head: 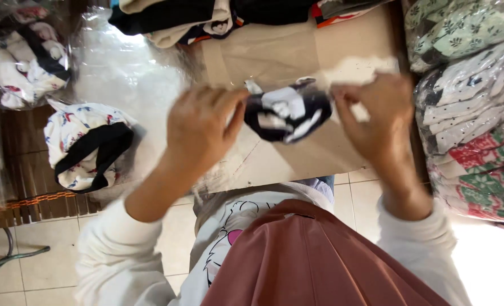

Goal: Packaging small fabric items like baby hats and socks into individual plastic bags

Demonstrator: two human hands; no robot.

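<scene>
Cardboard (342,153) below — garment (287,113) stretched sideways between left hand (204,127), right hand (377,116).

Left hand (202,126) and right hand (372,116) raised side by side, fingers pinched in a grip.

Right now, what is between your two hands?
In the head view, a small black and white garment stretches between the left hand and the right hand, both pinching it above the brown cardboard.

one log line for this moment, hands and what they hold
left hand: grips black-and-white garment | right hand: grips its other end | under: cardboard sheet | sides: bagged clothes
</scene>
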